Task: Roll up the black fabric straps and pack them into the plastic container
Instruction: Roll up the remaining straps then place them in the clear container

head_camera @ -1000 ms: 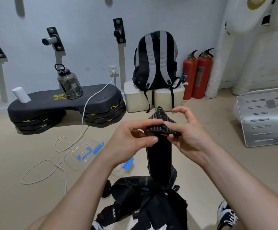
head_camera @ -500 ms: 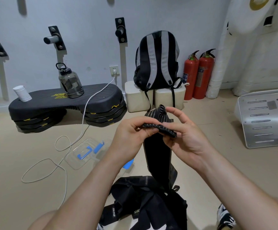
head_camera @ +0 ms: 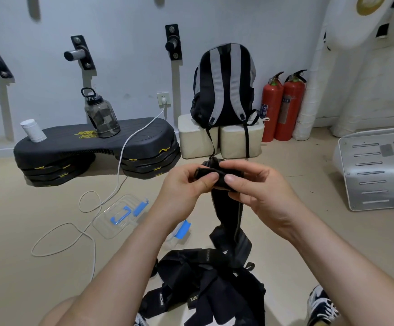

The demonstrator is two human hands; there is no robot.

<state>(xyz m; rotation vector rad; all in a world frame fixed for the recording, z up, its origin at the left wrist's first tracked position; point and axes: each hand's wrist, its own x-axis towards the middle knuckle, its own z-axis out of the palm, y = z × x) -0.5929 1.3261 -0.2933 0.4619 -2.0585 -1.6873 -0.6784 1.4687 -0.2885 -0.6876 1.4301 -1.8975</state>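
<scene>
Head-worn view, forward-down, close over floor (head_camera: pixel 15 220)

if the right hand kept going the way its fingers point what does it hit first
The right hand points across at the left hand, both pinching the rolled end of the black strap. It would likely push that roll straight into the left hand's thumb, though depth between them is unclear.

Beige floor (head_camera: pixel 26 278), pale pegged wall (head_camera: pixel 125 55)

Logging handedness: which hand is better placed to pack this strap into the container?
Left hand, probably: the container lies by its forearm, farther from the right hand; both pinch the strap.
</scene>
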